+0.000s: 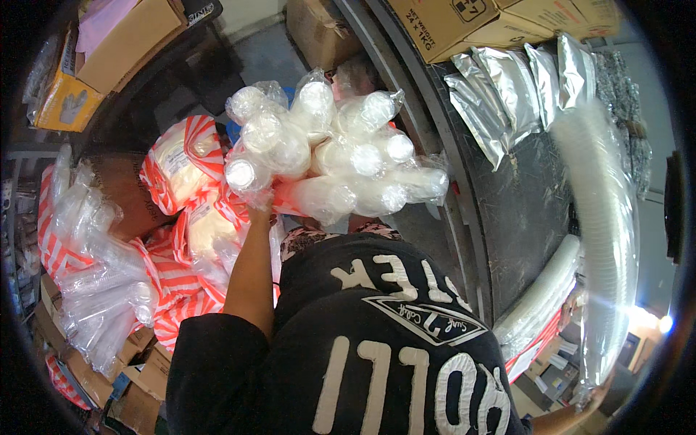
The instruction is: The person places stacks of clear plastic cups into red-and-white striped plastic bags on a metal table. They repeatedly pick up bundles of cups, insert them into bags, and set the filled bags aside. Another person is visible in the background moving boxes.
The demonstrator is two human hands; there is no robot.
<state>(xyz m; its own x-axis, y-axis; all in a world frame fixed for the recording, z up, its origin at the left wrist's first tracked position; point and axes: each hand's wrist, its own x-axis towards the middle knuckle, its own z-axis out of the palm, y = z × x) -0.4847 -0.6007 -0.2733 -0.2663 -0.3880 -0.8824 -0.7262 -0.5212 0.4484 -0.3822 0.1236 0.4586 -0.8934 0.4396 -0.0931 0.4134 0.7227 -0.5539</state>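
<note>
My right hand (598,401), at the lower right rim, grips the lower end of a long, bent plastic sleeve of stacked clear lids or cups (603,234). Motion blurs the sleeve's upper end. Before me, several wrapped sleeves of white cups (326,198) stand bunched with their round ends up. Red-and-white striped plastic (285,198) shows around their base. My left hand (262,213) is at the near left side of this bunch, against the wrapping. Its fingers are mostly hidden, so its grip cannot be made out.
Left of me, striped bags (168,255) hold pale packs (182,155) and clear sleeves (103,272). Silver foil pouches (505,87) and a cardboard carton (457,27) stand on the dark shelf (522,201) to my right. More stacked sleeves (544,293) lie along its near end.
</note>
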